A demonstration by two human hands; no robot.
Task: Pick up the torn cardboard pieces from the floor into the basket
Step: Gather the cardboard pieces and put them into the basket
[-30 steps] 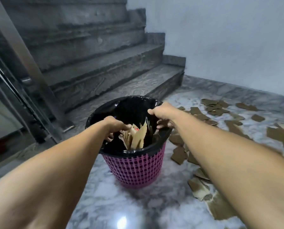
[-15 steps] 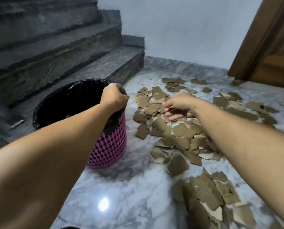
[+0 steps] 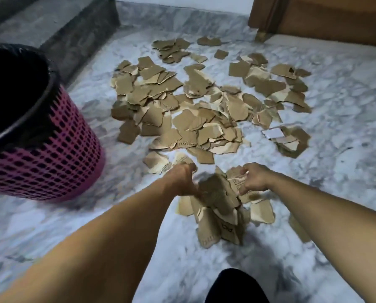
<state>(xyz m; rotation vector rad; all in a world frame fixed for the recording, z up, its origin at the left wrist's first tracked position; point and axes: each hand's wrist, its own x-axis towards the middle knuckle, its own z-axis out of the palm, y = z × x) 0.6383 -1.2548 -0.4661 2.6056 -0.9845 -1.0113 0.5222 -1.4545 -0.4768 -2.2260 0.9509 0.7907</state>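
Note:
Several torn brown cardboard pieces (image 3: 195,106) lie spread over the marble floor ahead of me. A nearer heap of pieces (image 3: 222,206) sits between my hands. My left hand (image 3: 181,178) grips the heap's left side with curled fingers. My right hand (image 3: 253,178) pinches pieces at the heap's top right. The pink mesh basket (image 3: 51,154) with a black bag liner stands at the left, apart from both hands. What the basket holds is hidden in its dark inside.
A grey stone step (image 3: 69,29) rises behind the basket. A wooden door and frame (image 3: 318,18) stand at the far right. A dark knee or shoe (image 3: 235,287) shows at the bottom edge. Marble floor (image 3: 346,95) surrounds the pieces.
Both hands left the basket rim and came down onto the near heap of cardboard. My view swung right and down, so the basket now sits at the left.

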